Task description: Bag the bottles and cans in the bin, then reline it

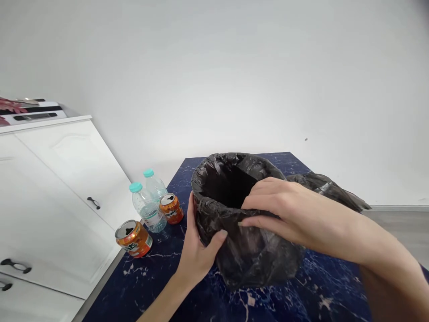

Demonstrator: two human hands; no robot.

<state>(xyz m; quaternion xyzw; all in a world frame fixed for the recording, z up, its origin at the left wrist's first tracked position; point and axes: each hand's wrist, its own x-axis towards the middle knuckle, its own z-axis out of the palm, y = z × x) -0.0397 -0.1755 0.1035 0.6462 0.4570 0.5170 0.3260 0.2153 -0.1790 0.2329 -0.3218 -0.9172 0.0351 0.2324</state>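
A round bin lined with a black trash bag [258,264] stands on the table, its dark opening facing up and toward me. The bag is folded over the rim and covers the outside, so the bin itself is hidden. My left hand [199,255] is against the bin's left side, thumb on the front and fingers around the side. At the front right of the rim my right hand [278,201] grips the bag's edge, fingers over the inside and thumb outside. More black plastic [328,188] spreads out to the right behind my right forearm; whether it joins the liner I cannot tell.
Left of the bin stand two clear bottles with turquoise caps [149,210] and two opened orange soda cans [134,239] [171,208]. The table [161,268] is dark blue and marbled. A white cabinet [60,201] is at the left, a white wall [234,80] behind.
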